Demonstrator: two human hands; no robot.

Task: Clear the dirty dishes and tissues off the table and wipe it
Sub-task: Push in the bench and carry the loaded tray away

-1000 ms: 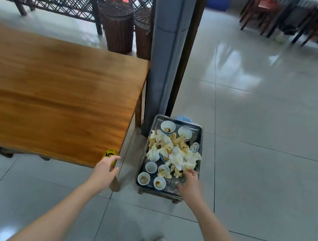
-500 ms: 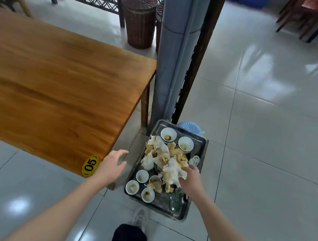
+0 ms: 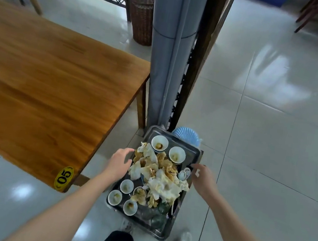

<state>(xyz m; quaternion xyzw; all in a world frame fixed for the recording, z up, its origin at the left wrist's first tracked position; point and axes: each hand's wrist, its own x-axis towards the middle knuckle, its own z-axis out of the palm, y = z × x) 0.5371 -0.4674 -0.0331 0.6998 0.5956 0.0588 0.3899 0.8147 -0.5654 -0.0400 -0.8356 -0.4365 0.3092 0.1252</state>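
Dishes (image 3: 159, 143) and crumpled tissues (image 3: 162, 184) sat piled in a metal tray (image 3: 191, 155) right between both hands, so already off the table (image 3: 46, 88), which stretched away out past the left hand (image 3: 120, 161). That hand was loose, fingers spread, just beside the tray's rim and gripping nothing. Right hand (image 3: 204, 181) was at the opposite rim with a white scrap (image 3: 197, 172) by its thumb. Honestly couldn't tell if it was pinching it.

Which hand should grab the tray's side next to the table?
Left, I think. The left hand is open just beside that rim of the tray, while the right hand is across the pile of tissues, at the other rim.
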